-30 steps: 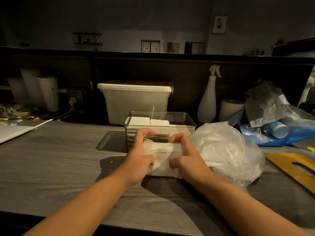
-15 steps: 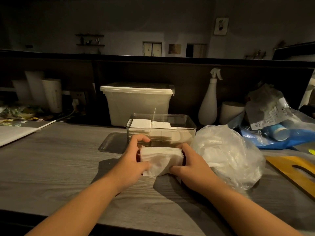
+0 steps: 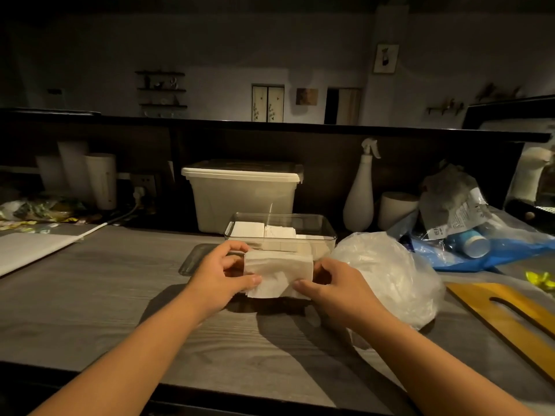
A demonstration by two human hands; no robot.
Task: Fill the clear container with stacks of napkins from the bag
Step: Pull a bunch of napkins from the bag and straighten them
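Standing near the middle of the grey counter (image 3: 105, 280), the clear container (image 3: 330, 237) is shown open at the top and partly filled. White napkins (image 3: 255, 231) are stacked flat along its far-left part, and further white stacks are seen through its near wall. A clear lid (image 3: 190, 261) is laid flat on the counter just to the left of the container. The translucent plastic bag (image 3: 390, 274) is slumped just to the right, and pale contents are made out dimly through its film.

A stack of napkins (image 3: 277, 273) is held just in front of the container's near wall, between the container and the viewer. Its long axis is run from left to right, parallel to that wall, and its broad face is turned toward the camera. Its lower edge is ragged. Whether it is lifted clear of the counter cannot be told.

The stack is clamped at its ends by both hands. The grip of the left hand (image 3: 219, 274) is curled round the left end, thumb in front. The grip of the right hand (image 3: 339, 283) is pinched on the right end likewise.

Behind the container, a white lidded bin (image 3: 243, 199) and a white spray bottle (image 3: 359, 199) are placed against the dark back wall.
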